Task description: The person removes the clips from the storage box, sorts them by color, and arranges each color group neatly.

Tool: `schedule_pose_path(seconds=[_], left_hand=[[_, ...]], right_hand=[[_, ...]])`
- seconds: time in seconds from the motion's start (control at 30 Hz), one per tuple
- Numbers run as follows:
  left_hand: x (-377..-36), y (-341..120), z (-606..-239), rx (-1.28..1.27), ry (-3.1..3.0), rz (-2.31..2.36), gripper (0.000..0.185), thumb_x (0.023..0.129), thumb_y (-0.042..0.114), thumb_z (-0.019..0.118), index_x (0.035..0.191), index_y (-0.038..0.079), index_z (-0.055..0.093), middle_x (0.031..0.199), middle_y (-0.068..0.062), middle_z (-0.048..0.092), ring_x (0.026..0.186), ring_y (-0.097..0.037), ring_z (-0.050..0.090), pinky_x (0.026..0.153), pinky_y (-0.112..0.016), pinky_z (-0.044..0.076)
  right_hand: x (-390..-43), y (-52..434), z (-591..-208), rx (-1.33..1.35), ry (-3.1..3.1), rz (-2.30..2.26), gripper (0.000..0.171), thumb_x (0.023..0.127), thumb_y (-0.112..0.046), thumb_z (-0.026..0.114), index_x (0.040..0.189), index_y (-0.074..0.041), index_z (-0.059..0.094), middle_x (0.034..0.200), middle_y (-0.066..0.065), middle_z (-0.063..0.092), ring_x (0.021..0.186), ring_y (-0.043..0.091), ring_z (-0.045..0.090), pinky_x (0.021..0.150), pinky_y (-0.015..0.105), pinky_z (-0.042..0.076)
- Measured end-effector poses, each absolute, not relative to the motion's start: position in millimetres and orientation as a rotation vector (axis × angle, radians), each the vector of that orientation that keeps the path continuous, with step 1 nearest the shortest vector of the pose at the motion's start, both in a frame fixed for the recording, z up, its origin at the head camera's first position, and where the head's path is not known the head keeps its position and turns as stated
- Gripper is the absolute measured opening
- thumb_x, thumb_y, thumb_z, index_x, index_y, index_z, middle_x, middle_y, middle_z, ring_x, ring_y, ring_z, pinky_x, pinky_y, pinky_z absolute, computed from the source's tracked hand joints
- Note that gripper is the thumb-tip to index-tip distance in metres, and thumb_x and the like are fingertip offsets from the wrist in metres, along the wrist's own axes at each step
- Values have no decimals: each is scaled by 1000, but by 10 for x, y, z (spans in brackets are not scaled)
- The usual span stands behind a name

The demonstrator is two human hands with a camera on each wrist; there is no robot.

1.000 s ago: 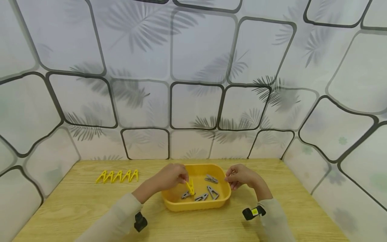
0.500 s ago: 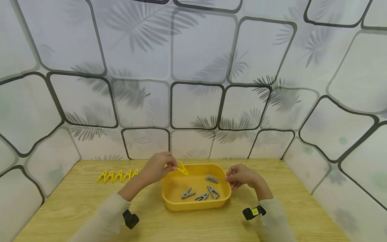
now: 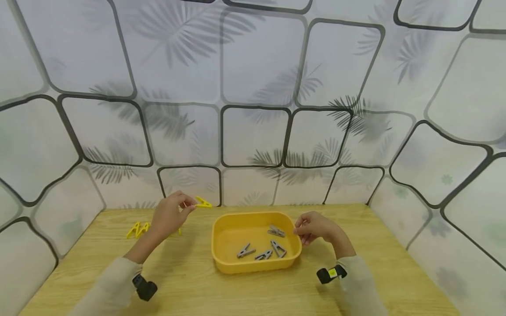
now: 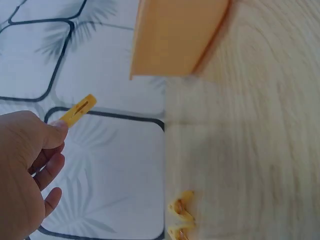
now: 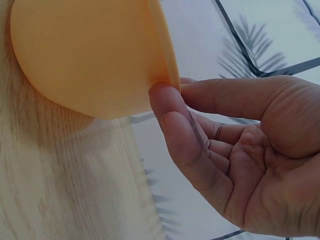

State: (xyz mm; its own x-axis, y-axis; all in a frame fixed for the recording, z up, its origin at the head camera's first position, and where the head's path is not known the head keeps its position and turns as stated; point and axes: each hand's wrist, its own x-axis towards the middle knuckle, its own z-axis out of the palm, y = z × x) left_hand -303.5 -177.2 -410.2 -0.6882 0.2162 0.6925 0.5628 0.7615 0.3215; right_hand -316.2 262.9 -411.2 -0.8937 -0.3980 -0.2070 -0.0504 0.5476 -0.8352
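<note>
Overhead first: from the head camera I noted the left hand (image 3: 169, 213) raised above the wooden table (image 3: 245, 289), thumb and forefinger pinching a yellow clothespin (image 3: 203, 202) by one end, the peg sticking out sideways over the gap between the yellow tub (image 3: 221, 259) and the row of yellow pegs (image 3: 136, 229) lying near the back-left of the table. That row was partly hidden behind the hand, so I could not count it. Four grey pegs (image 3: 262, 249) lay in the tub. The right hand (image 3: 314, 228) sat at the tub's right rim, fingers curled on the edge. Left wrist view: the peg (image 4: 77, 110) showed only its free end past the fingertips (image 4: 54, 131), and two of the row's pegs (image 4: 181, 217) lay below on the wood. My judgement: to set it down well, I would bring it low beside the near end of the row, match its lean to its neighbours, and release only once it touched the table, without nudging them. Right wrist view: thumb and forefinger (image 5: 172, 120) pinched the tub's rim (image 5: 167, 60), which I judged enough to steady it.
</note>
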Motion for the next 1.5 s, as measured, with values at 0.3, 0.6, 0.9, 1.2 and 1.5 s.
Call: schedule_pose_path(seconds=[0.3,0.6,0.9,1.2,1.5], left_hand=[[-2973,-1953,-4264,-455,-2372,-568,6,83,7,82,85,7,76,77,-3,66,65,-17,59,56,-28,46],[-2979,-1991,-4458,-378,-2471,-494,6,81,8,82,81,7,76,75,-5,69,57,-13,59,49,-27,44],[-2932,-1923,-4531,-316,-2538,-397,5,80,8,81,79,9,76,72,-2,66,64,-17,58,71,-52,48],[-2910,-1806,-4571,-322,-2504,-284,13,76,7,84,69,10,73,73,-6,67,70,-28,64,81,-60,48],[-2923,-1761,-4586,-264,-2525,-387,14,77,12,82,70,10,71,72,-5,61,67,-27,59,81,-63,47]], right_hand=[[-3170,2622,-4114,-372,2412,-1287,19,97,-11,67,104,5,63,73,5,67,60,12,66,65,39,62],[-3183,2628,-4124,-368,2419,-1288,19,96,-12,68,104,5,63,73,6,67,60,13,67,65,39,62],[-3194,2624,-4129,-367,2412,-1288,20,97,-12,68,105,5,63,74,5,67,60,13,67,63,35,61],[-3206,2636,-4146,-365,2410,-1292,20,96,-12,68,105,5,63,75,5,66,61,13,67,63,35,61],[-3214,2637,-4150,-335,2413,-1286,19,96,-13,69,104,3,63,73,5,67,60,12,67,66,39,62]])
